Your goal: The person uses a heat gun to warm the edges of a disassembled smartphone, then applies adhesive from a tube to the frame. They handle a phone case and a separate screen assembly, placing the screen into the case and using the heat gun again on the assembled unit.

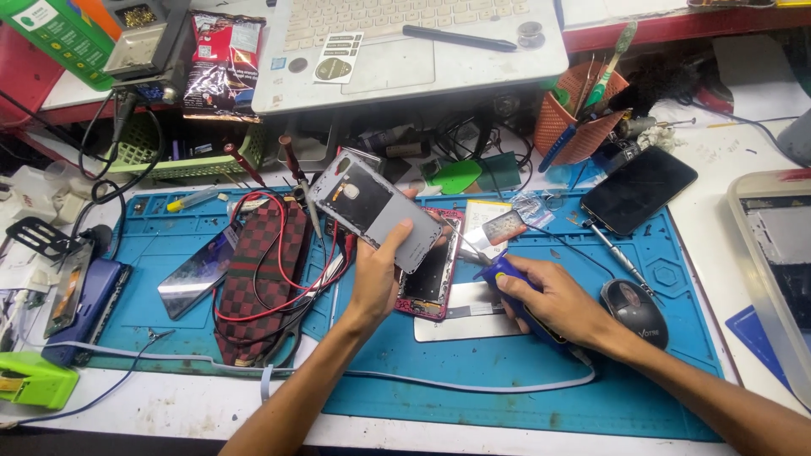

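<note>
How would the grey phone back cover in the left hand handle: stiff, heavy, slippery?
The thin grey phone back cover probably is light: the left hand lifts it by one end. It shows no sag, so likely stiff. Its smooth face may be slippery.

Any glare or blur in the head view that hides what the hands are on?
Head view: even light and sharp focus; the left hand on the grey phone back and the right hand on the blue tool read clearly; edges bow slightly.
</note>
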